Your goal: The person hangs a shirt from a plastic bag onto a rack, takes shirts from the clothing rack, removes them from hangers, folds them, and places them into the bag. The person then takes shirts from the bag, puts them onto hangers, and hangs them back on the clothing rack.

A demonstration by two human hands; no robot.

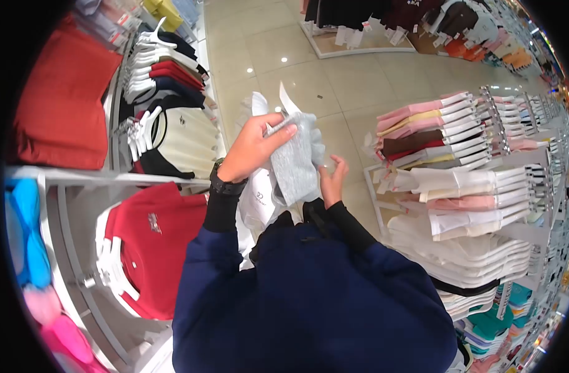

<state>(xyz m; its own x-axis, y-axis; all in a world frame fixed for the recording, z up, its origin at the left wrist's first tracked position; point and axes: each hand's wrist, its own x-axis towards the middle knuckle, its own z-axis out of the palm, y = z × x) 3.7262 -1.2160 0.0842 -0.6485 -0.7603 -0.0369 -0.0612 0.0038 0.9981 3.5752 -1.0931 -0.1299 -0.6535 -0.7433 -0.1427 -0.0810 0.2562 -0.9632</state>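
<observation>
A folded light grey garment point(291, 161) hangs in front of my body, with my left hand point(252, 149) closed on its upper left part, thumb over the front. A white paper-like tag point(287, 99) sticks up above the garment. To its right, my right hand point(332, 181) has its fingers apart and slightly curled, close to the garment's edge; whether the fingertips touch it is hard to tell. A white bag-like item with dark lettering point(258, 196) lies behind and below my left wrist. A black watch point(225, 182) circles that wrist.
On the left, racks carry a red sweatshirt point(157, 248), a cream top with black sleeves point(188, 140) and rust-red cloth point(67, 99). To the right stands a rack of folded pants on hangers point(465, 186). Another low display point(359, 46) stands ahead on the tiled floor point(253, 37).
</observation>
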